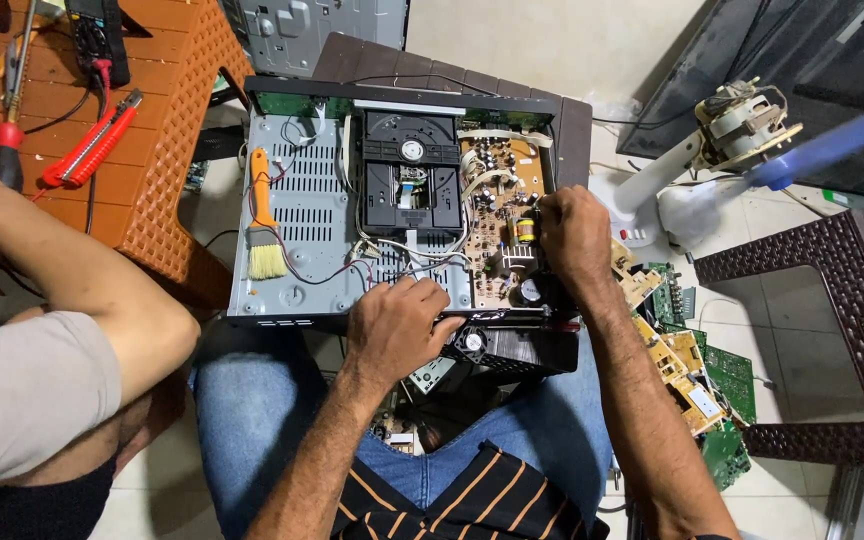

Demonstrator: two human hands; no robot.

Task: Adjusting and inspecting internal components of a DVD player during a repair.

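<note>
An opened disc player chassis (pixel 302 215) rests on my knees, its grey metal floor bare on the left, a black disc drive (pixel 410 170) in the middle and a tan circuit board (pixel 497 215) on the right. My left hand (pixel 397 325) presses on the chassis front edge next to loose wires. My right hand (pixel 574 240) lies on the right end of the circuit board, fingertips among its components. Whether it pinches a part is hidden. An orange-handled brush (pixel 264 225) lies inside the chassis at the left.
Another person's arm (pixel 72 280) reaches in from the left. A brown plastic stool (pixel 152 120) holds red cutters (pixel 92 145), a screwdriver and a multimeter. Loose circuit boards (pixel 697 370) lie on the floor to the right, beside a dark stool (pixel 852 330) and a fan (pixel 752 130).
</note>
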